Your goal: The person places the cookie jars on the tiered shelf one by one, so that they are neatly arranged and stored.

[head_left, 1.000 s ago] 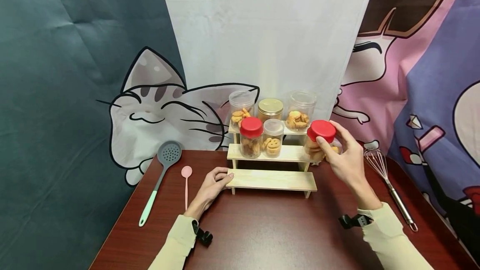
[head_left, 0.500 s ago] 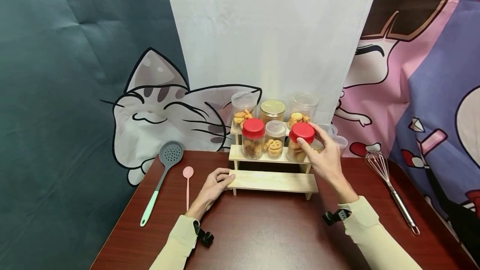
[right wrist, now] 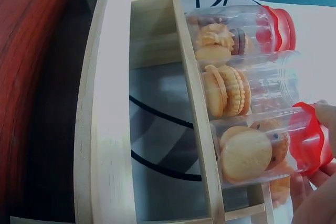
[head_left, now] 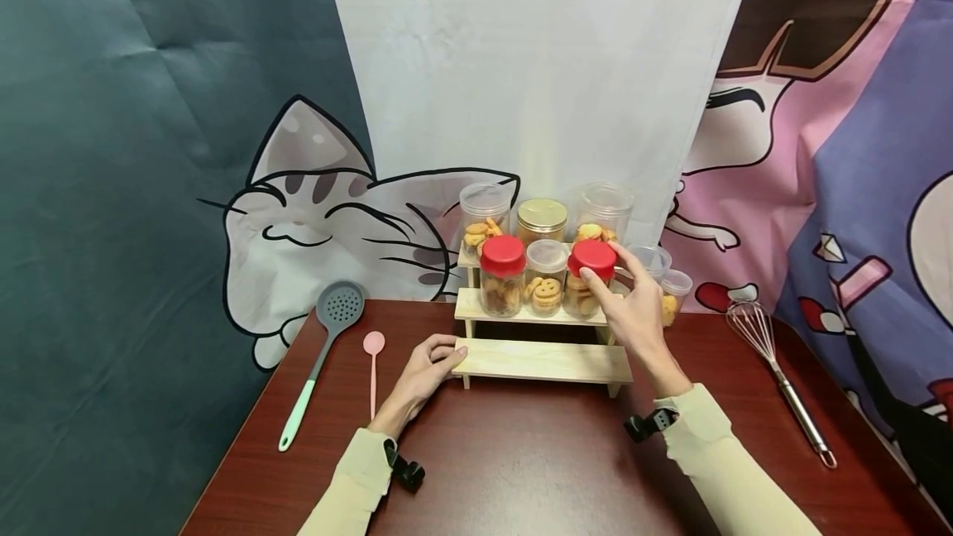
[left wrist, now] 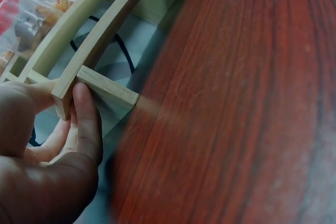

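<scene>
A three-step wooden rack stands on the table. My left hand pinches the left end of its lowest step, thumb on top and fingers beneath, as the left wrist view shows. With my right hand I hold a red-lidded cookie jar by its lid. That jar stands on the middle step, right beside a clear-lidded cookie jar. Another red-lidded jar is at the left of the same step. The top step carries a gold-lidded jar between two clear jars.
Behind my right hand, clear containers stand on the table. A slotted turner and a pink spoon lie to the left. On the right lies a whisk. A printed cloth hangs behind.
My right hand has carried the red-lidded jar leftward onto the middle step, up to the clear-lidded jar. My left hand has kept its grip on the rack.
</scene>
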Demonstrator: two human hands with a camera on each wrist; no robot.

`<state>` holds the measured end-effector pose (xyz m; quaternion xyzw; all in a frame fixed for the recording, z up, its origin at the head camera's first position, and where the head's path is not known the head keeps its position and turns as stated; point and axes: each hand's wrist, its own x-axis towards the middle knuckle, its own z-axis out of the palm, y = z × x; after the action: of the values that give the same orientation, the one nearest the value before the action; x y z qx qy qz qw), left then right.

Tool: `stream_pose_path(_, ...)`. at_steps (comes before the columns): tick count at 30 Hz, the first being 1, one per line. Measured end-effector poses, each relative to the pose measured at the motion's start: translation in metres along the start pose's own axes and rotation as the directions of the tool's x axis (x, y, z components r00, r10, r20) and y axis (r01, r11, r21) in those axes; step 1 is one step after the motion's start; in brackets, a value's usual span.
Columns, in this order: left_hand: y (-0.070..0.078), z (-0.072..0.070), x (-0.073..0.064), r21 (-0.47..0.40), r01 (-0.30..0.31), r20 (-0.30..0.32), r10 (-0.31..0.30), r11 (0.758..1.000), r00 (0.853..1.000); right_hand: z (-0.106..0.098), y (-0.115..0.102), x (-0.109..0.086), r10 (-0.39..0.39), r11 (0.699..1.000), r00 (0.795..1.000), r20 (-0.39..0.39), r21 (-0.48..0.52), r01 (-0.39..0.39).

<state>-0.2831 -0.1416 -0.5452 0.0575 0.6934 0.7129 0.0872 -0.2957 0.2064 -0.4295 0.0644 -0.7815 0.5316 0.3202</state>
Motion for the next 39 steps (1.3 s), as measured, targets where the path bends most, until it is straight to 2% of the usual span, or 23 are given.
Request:
stream_pose_path(12,-0.002,-0.001,0.002,-0.023,0.009,0.01,-0.009,1.0,1.0,0.005,-0.004,0.0,-0.002,1.0,0.999,-0.048,-0.019,0.001)
stream_pose_path(19,-0.003,-0.001,0.003,-0.047,0.02,0.005,-0.019,0.999,1.0,-0.001,-0.001,-0.005,0.002,1.0,1.0,0.002,0.009,-0.002)
stream_pose_path(25,-0.004,0.0,0.002,-0.033,0.007,-0.002,-0.007,0.999,1.0,-0.014,0.005,-0.015,0.009,0.999,0.999,0.044,0.048,-0.011)
stream_pose_path(32,-0.005,0.001,0.002,-0.036,-0.026,-0.001,0.026,0.999,1.0,-0.034,0.017,-0.019,0.022,1.0,1.0,-0.01,0.016,-0.022)
stream_pose_path(39,-0.002,0.001,0.002,-0.062,0.01,0.006,-0.009,0.998,1.0,-0.055,0.034,-0.011,0.038,0.997,0.994,-0.104,-0.057,-0.044)
